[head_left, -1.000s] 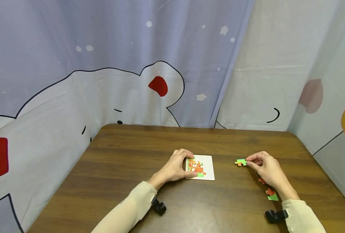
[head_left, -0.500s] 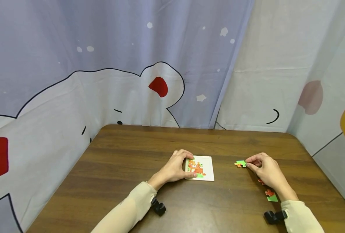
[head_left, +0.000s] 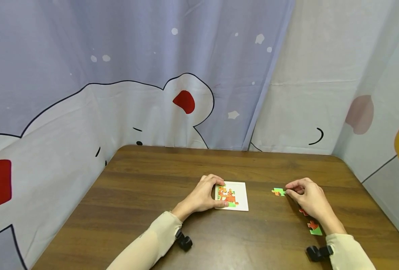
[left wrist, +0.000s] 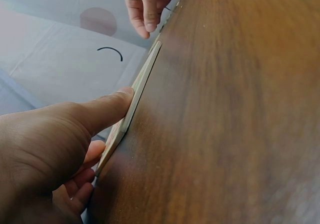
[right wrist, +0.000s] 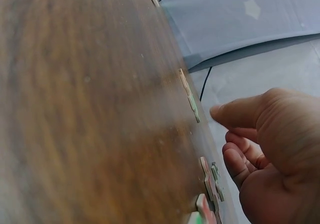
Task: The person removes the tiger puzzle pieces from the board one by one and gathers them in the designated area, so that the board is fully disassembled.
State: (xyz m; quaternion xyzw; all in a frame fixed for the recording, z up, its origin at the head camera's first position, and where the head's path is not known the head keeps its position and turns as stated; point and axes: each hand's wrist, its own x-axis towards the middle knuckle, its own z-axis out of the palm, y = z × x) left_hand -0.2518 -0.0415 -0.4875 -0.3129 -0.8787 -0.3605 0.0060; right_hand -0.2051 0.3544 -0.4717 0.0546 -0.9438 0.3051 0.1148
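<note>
While the left hand (head_left: 200, 195) grips the puzzle board (head_left: 241, 197) along its left side, thumb and fingers spread wide, the right hand (head_left: 310, 195) hovers well to the board's right, thumb and index narrowly apart and holding nothing. Just beside those fingertips, right of the board, a green-and-orange jigsaw piece (head_left: 279, 192) lies flat; being thin, it might skid if nudged. A red piece (head_left: 303, 212) and a red-and-green piece (head_left: 315, 228), right of the board and nearer the person, could be swept aside by a low wrist. An uneven left grip might tilt the board and loosen its tiger pieces (head_left: 230, 198). Beneath the board spreads a brown wood-grain table (head_left: 145, 172); beyond it hangs a blue-grey curtain (head_left: 135, 37) printed with white shapes.
</note>
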